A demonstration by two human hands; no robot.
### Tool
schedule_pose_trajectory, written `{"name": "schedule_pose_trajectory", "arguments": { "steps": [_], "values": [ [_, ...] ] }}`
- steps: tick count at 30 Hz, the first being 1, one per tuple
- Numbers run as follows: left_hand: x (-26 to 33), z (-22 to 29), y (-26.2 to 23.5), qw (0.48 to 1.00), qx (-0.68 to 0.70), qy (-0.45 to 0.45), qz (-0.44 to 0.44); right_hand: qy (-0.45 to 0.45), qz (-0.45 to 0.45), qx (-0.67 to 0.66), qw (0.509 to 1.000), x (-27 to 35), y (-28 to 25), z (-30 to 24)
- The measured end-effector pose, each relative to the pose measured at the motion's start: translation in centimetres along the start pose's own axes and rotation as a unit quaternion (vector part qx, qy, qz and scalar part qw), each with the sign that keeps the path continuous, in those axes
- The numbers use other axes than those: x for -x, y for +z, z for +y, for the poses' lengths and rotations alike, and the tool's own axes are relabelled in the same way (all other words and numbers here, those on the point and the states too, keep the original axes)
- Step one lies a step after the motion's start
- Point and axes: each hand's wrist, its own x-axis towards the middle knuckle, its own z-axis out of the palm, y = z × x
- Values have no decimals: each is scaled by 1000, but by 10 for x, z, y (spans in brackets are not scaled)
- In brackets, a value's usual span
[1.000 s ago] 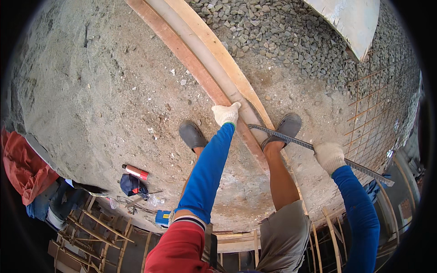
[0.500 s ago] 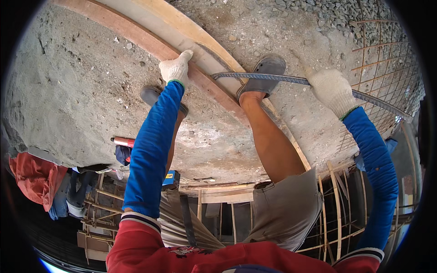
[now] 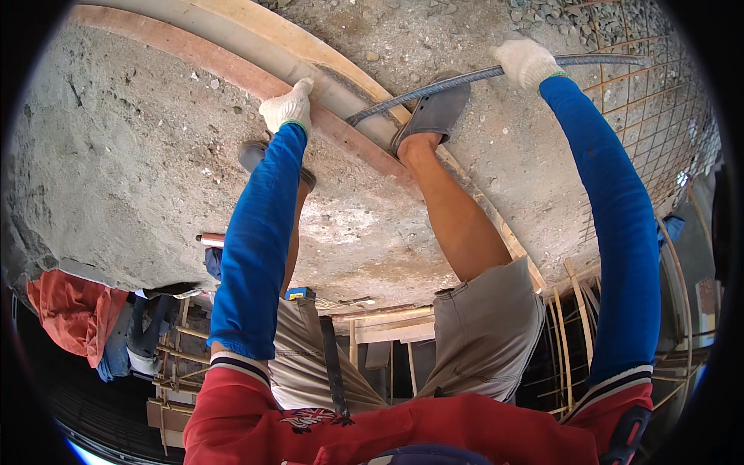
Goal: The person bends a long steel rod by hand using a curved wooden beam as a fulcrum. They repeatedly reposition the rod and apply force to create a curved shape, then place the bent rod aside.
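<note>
My left hand [image 3: 287, 107], in a white knit glove, grips the reddish edge board [image 3: 198, 54] of a long wooden trough-like form lying on the ground. In a matching glove, my right hand [image 3: 527, 63] is wrapped around a slightly bent ribbed steel rebar [image 3: 434, 87]. The bar's near end rests inside the form on its grey bottom [image 3: 310, 84]; the other end sticks out to the right past my hand. Under the bar, my right foot in a grey clog [image 3: 434, 112] stands over the pale far side board [image 3: 341, 62].
A rusty wire mesh [image 3: 659, 116] stands at the right, with gravel [image 3: 570, 23] beyond it. Near my left leg lie a red-and-silver bottle-like item [image 3: 211, 239] and a blue box [image 3: 299, 293]. Red cloth [image 3: 74, 314] hangs at left; wooden poles [image 3: 577, 318] are behind me.
My right hand has swung the rebar's outer end away from me, moving farther out and slightly left. The left hand keeps its grip on the board. The whole view has shifted slightly.
</note>
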Motion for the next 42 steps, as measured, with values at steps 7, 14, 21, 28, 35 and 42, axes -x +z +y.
{"name": "schedule_pose_trajectory", "arguments": {
  "steps": [7,14,21,28,35,42],
  "values": [
    [-19,-31,-13,986,115,82,-84,-1,73,-27,997,78,-45,-70],
    [-37,-49,-19,979,28,127,-159,59,-31,-149,987,171,-111,-193],
    [0,-58,-23,963,-159,217,-6,156,-30,-248,956,183,-130,-273],
    [-40,-84,-12,950,80,175,-245,203,9,-234,951,191,-144,-334],
    [-73,-78,-10,939,-1,147,-310,321,-30,-306,896,199,-146,-388],
    [-43,-107,-98,853,-249,401,-222,422,-58,-570,702,224,-75,-503]
  ]
}}
